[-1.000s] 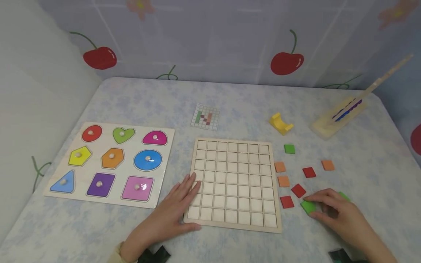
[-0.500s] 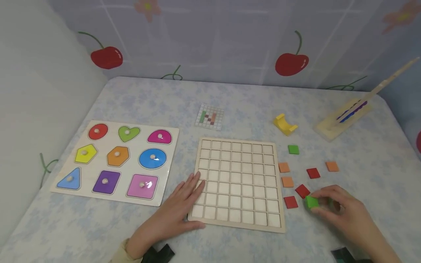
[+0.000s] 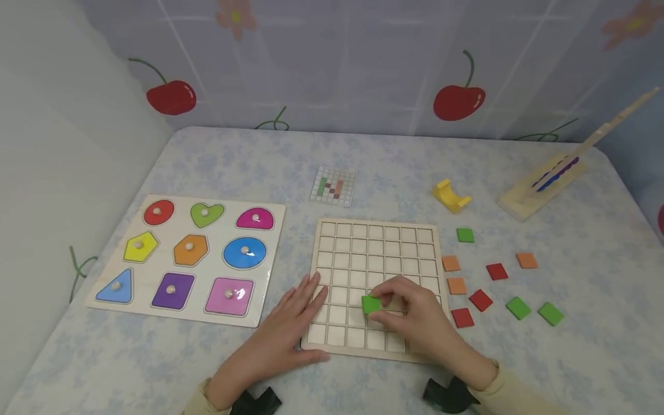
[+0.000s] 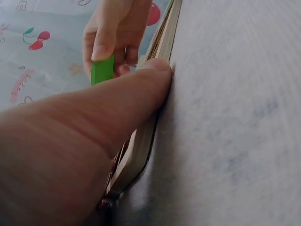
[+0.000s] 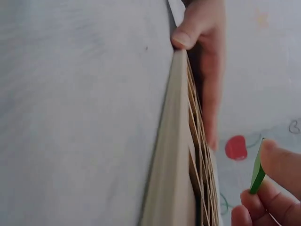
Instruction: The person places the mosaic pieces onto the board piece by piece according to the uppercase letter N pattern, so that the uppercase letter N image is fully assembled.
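A wooden grid board [image 3: 376, 263] with square cells lies in front of me. My left hand [image 3: 285, 331] rests on its near left corner, fingers straight, with the thumb [image 4: 150, 77] along the near edge. Over the lower middle of the board, my right hand [image 3: 417, 311] pinches a green square tile [image 3: 370, 304] between thumb and fingers. In the right wrist view that tile [image 5: 257, 169] is held tilted, apart from the board. Loose tiles lie right of the board: green [image 3: 518, 308], red [image 3: 480, 300] and orange [image 3: 457, 286].
A shape puzzle with knobs [image 3: 212, 230] lies at the left. Behind the board is a small grid card [image 3: 333, 186] with coloured squares. A yellow curved block [image 3: 451, 196] and a pale stand with a slanting stick [image 3: 542, 187] are at the back right.
My right hand has lifted the green tile from among the loose tiles and carried it left over the board. My left hand has stayed on the board's corner.
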A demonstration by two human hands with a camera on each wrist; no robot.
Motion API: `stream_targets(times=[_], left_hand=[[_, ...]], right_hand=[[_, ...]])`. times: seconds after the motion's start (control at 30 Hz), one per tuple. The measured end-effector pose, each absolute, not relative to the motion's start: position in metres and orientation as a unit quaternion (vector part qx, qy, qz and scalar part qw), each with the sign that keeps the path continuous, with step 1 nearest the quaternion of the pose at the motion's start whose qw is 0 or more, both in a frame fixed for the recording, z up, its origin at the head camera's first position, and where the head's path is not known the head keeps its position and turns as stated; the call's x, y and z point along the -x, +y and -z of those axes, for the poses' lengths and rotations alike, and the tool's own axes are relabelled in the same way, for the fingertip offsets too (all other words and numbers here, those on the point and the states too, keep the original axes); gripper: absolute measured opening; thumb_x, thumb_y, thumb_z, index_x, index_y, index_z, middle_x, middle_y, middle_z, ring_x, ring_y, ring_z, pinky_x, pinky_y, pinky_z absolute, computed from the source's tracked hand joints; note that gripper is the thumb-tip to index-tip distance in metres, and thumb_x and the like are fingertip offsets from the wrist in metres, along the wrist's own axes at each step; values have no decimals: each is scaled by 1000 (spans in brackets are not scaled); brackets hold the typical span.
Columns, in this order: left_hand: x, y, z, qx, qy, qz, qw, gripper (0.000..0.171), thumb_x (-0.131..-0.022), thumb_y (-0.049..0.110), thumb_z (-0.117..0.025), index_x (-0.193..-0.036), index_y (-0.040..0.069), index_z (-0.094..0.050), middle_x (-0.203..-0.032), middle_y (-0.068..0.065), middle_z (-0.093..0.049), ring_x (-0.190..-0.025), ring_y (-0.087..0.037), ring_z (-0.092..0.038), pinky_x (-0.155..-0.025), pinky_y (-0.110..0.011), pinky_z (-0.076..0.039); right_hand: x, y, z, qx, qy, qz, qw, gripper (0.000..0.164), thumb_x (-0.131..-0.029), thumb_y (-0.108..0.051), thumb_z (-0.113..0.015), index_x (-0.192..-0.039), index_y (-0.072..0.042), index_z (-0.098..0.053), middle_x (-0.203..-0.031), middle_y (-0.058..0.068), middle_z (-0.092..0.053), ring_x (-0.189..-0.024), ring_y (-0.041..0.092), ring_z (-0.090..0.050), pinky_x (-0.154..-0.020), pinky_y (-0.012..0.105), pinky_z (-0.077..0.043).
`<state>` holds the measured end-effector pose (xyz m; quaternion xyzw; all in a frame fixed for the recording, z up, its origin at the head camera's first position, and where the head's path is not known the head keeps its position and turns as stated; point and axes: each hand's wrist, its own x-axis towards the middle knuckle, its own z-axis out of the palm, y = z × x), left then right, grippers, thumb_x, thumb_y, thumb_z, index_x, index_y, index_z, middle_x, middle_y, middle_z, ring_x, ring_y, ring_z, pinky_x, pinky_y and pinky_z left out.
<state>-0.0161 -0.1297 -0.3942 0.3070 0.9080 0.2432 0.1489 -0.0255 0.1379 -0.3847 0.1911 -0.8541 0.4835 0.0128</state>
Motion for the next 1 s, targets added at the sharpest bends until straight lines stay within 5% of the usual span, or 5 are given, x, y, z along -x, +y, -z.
stream_targets(times=[0.3,1.0], left_hand=[[15,-128,397,-306,907,-248,151,101,-77,56,-68,-151,12,-16,-156,1,4,-140,-15,7,-111,-39,-6],[17,-132,395,-310,909,-244,138,100,-76,57,-68,-150,11,-19,-156,0,2,-140,-15,5,-111,-38,-6]], right_hand=[[27,98,389,-164,-862,-476,-53,27,-71,-19,-83,-92,-20,-66,-86,-15,-56,-77,6,-54,-68,24,-49],[27,87,394,-229,-887,-401,-28,28,-69,-22,-84,-90,-16,-67,-89,-11,-53,-85,5,-52,-72,24,-49]])
